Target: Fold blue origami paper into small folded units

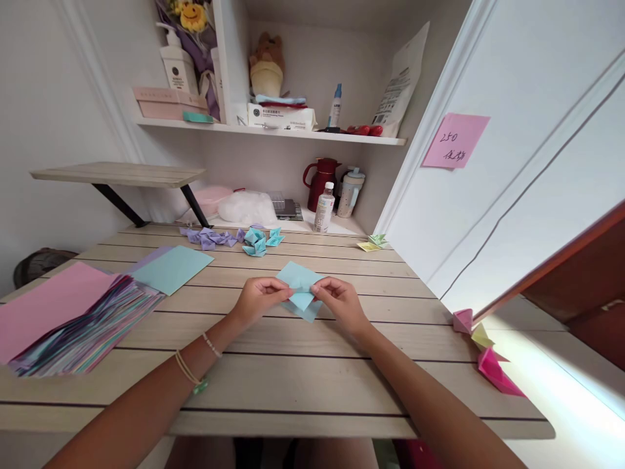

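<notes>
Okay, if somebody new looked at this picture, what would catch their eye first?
Probably the light blue paper near the middle of the desk, pinched between the fingertips of the left hand and right hand. Next might come the thick, multicolored paper stack with a pink top sheet at the desk's left side. The dark red jug also stands out, behind the desk beneath the shelf.

The light-blue sheet and the stack of coloured sheets are smooth, matt paper. The tabletop shows dull, wood-grained planks. The dark-red jug looks glossy, the capped bottle plastic, the toy fuzzy plush.
</notes>
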Demonstrator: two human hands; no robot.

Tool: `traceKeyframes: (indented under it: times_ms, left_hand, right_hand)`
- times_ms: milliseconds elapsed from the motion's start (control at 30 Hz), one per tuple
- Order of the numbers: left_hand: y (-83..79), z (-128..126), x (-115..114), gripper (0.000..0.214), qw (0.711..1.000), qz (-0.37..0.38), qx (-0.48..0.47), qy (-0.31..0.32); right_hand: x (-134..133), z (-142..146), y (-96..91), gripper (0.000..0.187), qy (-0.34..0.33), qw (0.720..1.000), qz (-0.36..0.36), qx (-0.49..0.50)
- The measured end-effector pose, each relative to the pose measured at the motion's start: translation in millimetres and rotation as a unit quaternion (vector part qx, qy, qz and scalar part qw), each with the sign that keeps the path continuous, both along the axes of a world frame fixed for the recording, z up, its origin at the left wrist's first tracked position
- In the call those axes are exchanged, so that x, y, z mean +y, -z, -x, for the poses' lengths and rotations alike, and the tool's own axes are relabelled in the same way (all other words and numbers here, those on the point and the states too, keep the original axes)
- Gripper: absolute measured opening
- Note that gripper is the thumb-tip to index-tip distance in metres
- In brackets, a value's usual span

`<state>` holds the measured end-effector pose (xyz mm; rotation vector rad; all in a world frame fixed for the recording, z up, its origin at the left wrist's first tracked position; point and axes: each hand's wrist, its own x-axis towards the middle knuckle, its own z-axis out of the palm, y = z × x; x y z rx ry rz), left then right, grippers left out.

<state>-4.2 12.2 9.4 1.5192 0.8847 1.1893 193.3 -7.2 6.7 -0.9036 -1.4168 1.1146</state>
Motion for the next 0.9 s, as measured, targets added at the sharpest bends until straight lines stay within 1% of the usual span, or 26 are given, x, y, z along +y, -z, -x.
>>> traceKeyframes:
  times_ms: [100, 200, 333, 467, 533, 667, 733, 800, 900]
  left_hand:
    - [-3.2, -3.8, -5.1, 0.018, 1.000, 0.008, 0.011, -0.004]
    - [-5.0, -7.7, -8.3, 0.021, 0.999, 0.037, -0.015, -0.005]
    - [-1.9, -9.8, -7.5, 0.040, 0.996, 0.083, -0.032, 0.010]
    - [3.5, -9.1, -5.4, 0.034, 0.992, 0.123, -0.022, -0.001]
    - [4.4, -8.7, -5.4, 0.033, 0.991, 0.133, -0.020, 0.002]
    - [2.3, -9.4, -7.7, 0.032, 0.990, 0.141, -0.013, 0.027]
    - [1.1, -10.0, -9.0, 0.034, 0.990, 0.138, 0.004, 0.034]
    - [0.5, -10.2, -10.0, 0.033, 0.989, 0.138, 0.027, 0.039]
    - [1.1, -9.4, -10.4, 0.029, 0.985, 0.157, 0.041, 0.052]
  right_hand:
    - [-0.7, 4.4, 1.6, 0.026, 0.016, 1.000, 0.007, 0.011]
    - [-0.5, 7.6, 3.4, 0.027, 0.033, 0.999, 0.022, 0.037]
    - [0.6, 8.2, 5.2, 0.034, 0.041, 0.996, 0.062, 0.042]
    - [0.7, 7.9, 7.0, 0.031, 0.047, 0.994, 0.088, 0.040]
    - [0.9, 7.6, 8.4, 0.031, 0.052, 0.995, 0.085, 0.032]
    - [1.9, 6.3, 11.2, 0.029, 0.059, 0.996, 0.072, 0.002]
    - [1.8, 5.8, 11.6, 0.027, 0.044, 0.997, 0.063, -0.014]
    - [0.7, 6.1, 11.0, 0.026, 0.014, 0.998, 0.051, -0.039]
    - [-2.0, 8.2, 9.5, 0.023, -0.012, 0.997, 0.041, -0.071]
